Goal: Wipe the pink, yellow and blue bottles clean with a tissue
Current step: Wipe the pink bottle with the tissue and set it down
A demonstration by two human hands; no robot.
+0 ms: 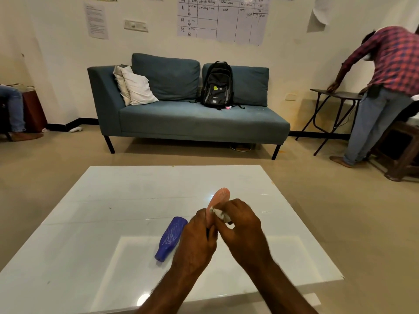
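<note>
2 bare forearms reach up from the lower edge of the frame and converge at its centre, wrists close together. The left hand (196, 240) is turned back-of-hand toward the camera, its fingers curled tight in a closed grip around the pink bottle (218, 199). The right hand (243, 227) sits just beside it and slightly higher, fingers bent inward and pinched on a crumpled tissue (219, 213), which it presses against the bottle.

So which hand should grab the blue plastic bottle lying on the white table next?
Probably the left hand. The blue plastic bottle lies just beside it on the white table, while the right hand holds the white tissue against the pink bottle.
</note>
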